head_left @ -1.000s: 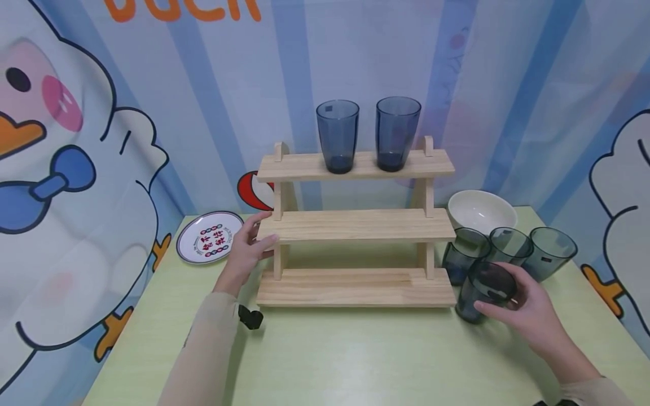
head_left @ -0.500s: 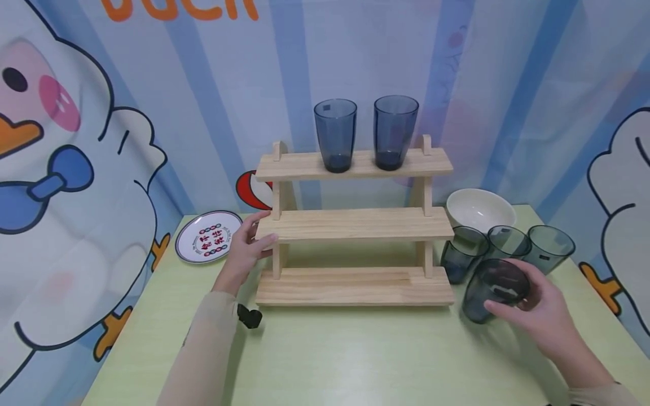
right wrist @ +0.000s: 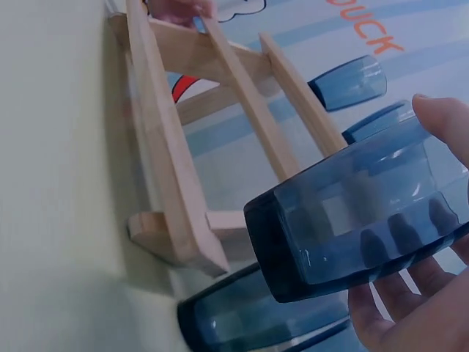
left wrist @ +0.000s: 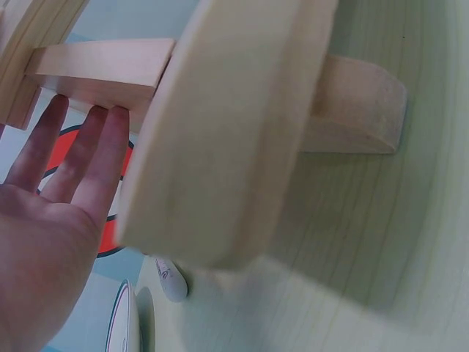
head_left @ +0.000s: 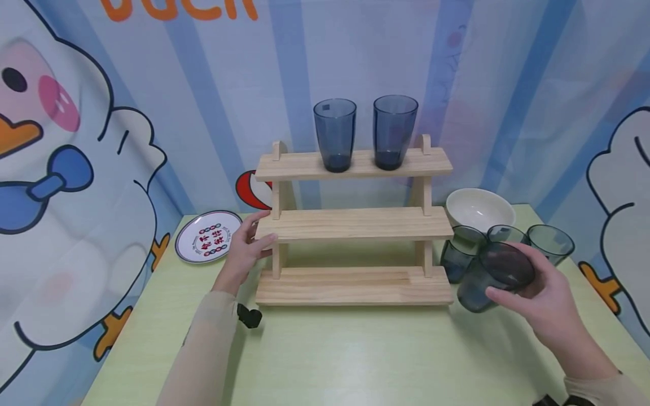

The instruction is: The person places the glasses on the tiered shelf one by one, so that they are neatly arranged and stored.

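Note:
A three-tier wooden display rack [head_left: 354, 225] stands on the table. My left hand [head_left: 244, 251] steadies its left end, thumb at the front of the middle board; in the left wrist view straight fingers [left wrist: 91, 158] touch the upright. My right hand [head_left: 550, 304] grips a dark tinted drinking glass [head_left: 490, 276] around its side, tilted and raised above the table right of the rack. In the right wrist view the fingers show through the held glass [right wrist: 352, 220]. Two blue glasses [head_left: 335, 135] stand upright on the top board.
Behind the held glass stand more tinted glasses [head_left: 550, 243], partly hidden, close to the rack's right end. A white bowl [head_left: 479, 207] is behind them. Left of the rack, a plate [head_left: 209, 237] with red print leans at the back. A printed curtain [head_left: 218, 101] hangs behind the table.
My right hand has lifted the glass off the table and tilted it, rim toward the right. My left hand stays at the rack, and the two glasses on top have not moved.

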`<action>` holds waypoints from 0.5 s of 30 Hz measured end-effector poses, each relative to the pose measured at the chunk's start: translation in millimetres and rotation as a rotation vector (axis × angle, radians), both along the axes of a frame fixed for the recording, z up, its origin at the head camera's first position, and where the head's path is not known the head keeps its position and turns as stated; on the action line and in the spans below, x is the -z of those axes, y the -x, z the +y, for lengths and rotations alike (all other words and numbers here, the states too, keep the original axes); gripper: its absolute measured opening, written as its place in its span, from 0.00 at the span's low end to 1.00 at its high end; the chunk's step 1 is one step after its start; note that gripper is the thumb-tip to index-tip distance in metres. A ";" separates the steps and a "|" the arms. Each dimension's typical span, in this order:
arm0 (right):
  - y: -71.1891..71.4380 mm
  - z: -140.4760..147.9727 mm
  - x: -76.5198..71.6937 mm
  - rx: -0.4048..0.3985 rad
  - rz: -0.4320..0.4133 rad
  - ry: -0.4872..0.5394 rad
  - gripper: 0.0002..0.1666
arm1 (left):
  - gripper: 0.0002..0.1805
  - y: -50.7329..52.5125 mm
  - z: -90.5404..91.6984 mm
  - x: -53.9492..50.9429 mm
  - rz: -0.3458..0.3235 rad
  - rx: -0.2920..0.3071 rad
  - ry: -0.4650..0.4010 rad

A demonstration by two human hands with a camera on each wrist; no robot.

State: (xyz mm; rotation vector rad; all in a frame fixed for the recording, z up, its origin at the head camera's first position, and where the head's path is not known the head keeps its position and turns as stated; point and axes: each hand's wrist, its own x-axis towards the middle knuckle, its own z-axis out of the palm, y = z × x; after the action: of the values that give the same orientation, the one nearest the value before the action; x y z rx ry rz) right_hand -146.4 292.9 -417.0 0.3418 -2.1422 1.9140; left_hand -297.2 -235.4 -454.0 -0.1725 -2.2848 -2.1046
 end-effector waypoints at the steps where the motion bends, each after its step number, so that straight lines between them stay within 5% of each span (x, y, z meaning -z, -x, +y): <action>1: 0.8 -2.8 -2.5 0.002 0.006 -0.001 0.48 | 0.34 0.0 0.0 -0.2 0.000 -0.001 0.000; 15: 19.7 -43.3 -27.8 -0.087 0.049 0.134 0.46 | 0.34 0.3 -1.3 -0.7 -0.005 0.013 -0.004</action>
State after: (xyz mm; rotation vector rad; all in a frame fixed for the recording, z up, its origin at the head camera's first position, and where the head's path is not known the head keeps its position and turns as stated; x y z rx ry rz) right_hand -166.2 249.5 -389.2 0.4578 -1.9859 2.0619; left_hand -297.6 -236.7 -453.2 -0.1823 -2.2883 -2.1181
